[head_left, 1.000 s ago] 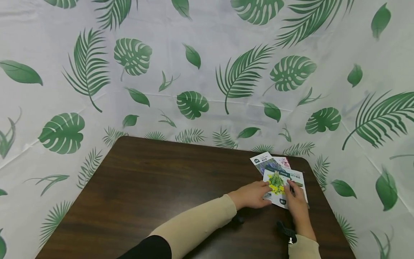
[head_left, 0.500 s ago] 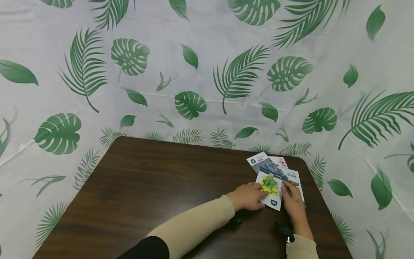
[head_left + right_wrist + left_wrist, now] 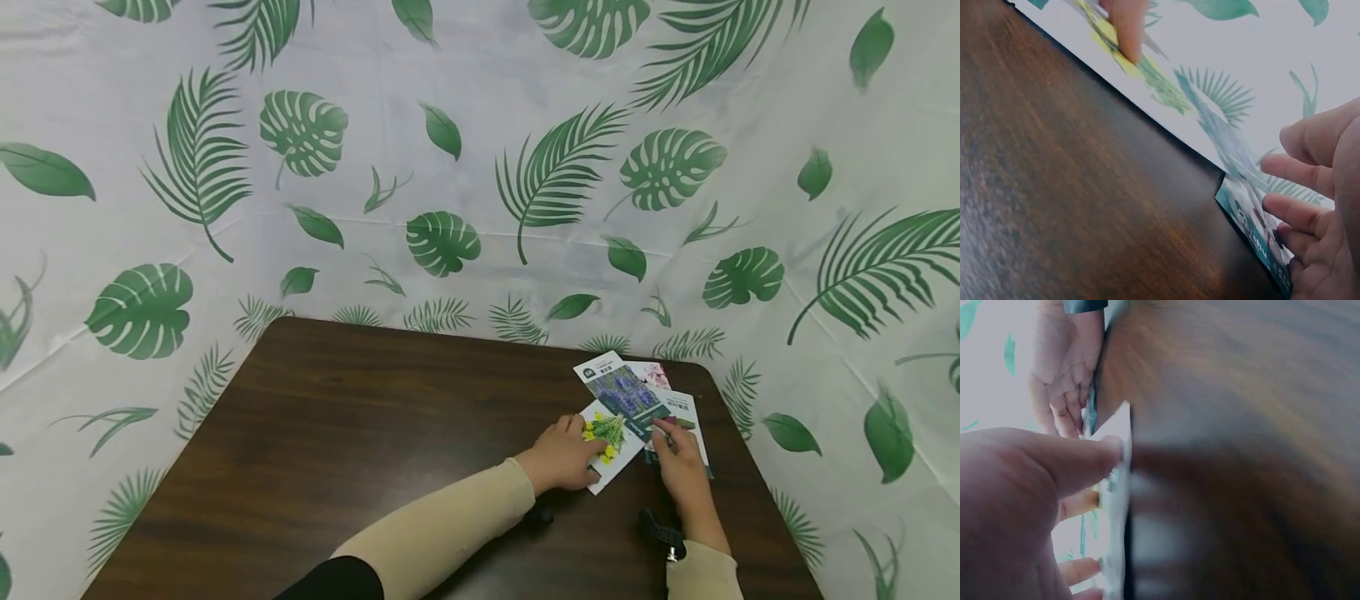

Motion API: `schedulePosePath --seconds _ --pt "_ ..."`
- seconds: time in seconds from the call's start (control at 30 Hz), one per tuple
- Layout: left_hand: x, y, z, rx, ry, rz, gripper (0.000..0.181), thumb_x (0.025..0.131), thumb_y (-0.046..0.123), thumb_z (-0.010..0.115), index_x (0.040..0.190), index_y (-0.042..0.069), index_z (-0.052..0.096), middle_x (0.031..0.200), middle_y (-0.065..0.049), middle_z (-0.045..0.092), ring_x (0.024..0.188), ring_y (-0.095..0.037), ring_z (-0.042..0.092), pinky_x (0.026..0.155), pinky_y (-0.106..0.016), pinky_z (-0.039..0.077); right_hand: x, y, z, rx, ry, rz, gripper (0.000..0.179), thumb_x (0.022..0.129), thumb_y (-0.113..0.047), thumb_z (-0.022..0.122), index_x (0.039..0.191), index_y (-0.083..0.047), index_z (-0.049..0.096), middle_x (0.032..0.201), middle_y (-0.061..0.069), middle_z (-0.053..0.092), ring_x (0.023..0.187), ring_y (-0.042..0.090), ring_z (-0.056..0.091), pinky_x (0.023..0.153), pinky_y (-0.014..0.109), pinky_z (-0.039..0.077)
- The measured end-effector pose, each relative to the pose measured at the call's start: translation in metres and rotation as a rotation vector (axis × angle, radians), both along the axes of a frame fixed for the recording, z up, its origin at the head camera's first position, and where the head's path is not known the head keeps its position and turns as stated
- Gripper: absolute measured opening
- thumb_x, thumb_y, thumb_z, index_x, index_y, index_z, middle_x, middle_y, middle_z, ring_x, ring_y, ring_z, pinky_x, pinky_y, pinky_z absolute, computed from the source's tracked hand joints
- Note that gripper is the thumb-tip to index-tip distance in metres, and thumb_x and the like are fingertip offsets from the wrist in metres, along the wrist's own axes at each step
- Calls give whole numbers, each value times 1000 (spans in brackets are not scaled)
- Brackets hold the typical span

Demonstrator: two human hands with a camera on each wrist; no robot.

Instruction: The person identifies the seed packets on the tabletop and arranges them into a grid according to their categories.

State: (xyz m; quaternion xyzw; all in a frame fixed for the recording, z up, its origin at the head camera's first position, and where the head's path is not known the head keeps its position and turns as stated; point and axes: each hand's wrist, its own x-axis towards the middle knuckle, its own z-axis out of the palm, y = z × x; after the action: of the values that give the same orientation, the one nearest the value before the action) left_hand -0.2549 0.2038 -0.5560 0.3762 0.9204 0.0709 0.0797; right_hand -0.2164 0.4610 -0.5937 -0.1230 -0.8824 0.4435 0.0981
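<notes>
My left hand (image 3: 562, 454) rests its fingertips on a white seed packet (image 3: 611, 432) printed with yellow flowers and green stems. In the left wrist view the thumb (image 3: 1088, 459) touches that packet's near edge, other fingers on its face. A seed packet with purple flowers (image 3: 626, 390) adjoins it; which one overlaps is hard to tell. The right hand (image 3: 684, 467), fingers loosely bent, lies over the lower right of the group. Its fingertips touch or nearly touch a dark-green-edged packet (image 3: 1247, 219) in the right wrist view. Another packet with a landscape picture (image 3: 684, 407) lies partly beneath that hand.
A packet with pink flowers (image 3: 654, 373) shows behind the purple one. The packets sit near the far right corner of the brown wooden table (image 3: 360, 433). White cloth with green leaves (image 3: 450, 183) hangs behind. A black device (image 3: 660, 529) is on the right wrist.
The left hand has slid the yellow-flower packet left off the pile and turned it, uncovering more of the purple-flower packet. The right hand has hardly moved.
</notes>
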Motion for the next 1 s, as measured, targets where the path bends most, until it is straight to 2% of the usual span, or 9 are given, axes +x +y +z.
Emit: schedulePosePath --seconds 0.07,0.13,0.23,0.33,0.43,0.67,0.8,1.0 --pt "0 -4 -2 18 -17 -4 59 106 56 64 160 36 52 173 -8 36 163 -26 33 132 -35 34 0 0 2 -3 -8 -3 50 117 -28 50 158 1 52 161 33 38 149 48 36 123 66 29" --pt "0 -6 -3 13 -16 -17 63 107 54 63 162 26 50 179 -9 30 169 -27 25 137 -35 26 0 0 2 -1 -8 -3 50 117 -27 51 157 1 52 161 33 38 149 48 37 123 65 29" --pt "-2 -8 -5 23 -23 -33 71 107 49 64 164 11 45 181 -10 28 170 -24 24 137 -32 25 -1 1 3 13 -4 0 49 117 -27 52 156 2 53 160 33 39 148 49 38 123 65 30" --pt "-3 -11 -8 53 -51 -37 78 108 45 65 168 4 38 181 -11 29 170 -24 26 136 -31 27 -2 2 3 32 -13 6 49 117 -28 52 156 1 53 159 33 39 149 50 37 124 66 28" --pt "-3 -17 -12 83 -73 -32 80 107 45 66 170 5 35 181 -13 27 170 -26 25 136 -32 27 -1 1 4 39 -35 11 50 117 -28 52 156 2 53 162 33 37 153 52 34 127 68 26" --pt "-1 -31 -15 50 -76 -11 80 110 48 61 173 10 30 185 -10 17 172 -24 15 138 -34 22 -2 0 5 28 -45 74 53 116 -32 55 155 3 55 179 24 27 168 51 12 132 72 17" --pt "0 -37 -15 48 -111 -1 80 112 48 58 175 11 26 186 -8 11 173 -23 10 139 -34 18 -1 -2 7 22 -33 117 55 115 -34 56 154 5 56 178 26 28 168 53 9 132 74 11" --pt "-2 -45 -18 57 -131 9 80 112 48 57 175 12 23 186 -7 8 173 -21 7 140 -33 15 -1 -3 6 52 -31 133 52 116 -32 56 152 6 58 176 30 28 167 57 8 132 76 3"
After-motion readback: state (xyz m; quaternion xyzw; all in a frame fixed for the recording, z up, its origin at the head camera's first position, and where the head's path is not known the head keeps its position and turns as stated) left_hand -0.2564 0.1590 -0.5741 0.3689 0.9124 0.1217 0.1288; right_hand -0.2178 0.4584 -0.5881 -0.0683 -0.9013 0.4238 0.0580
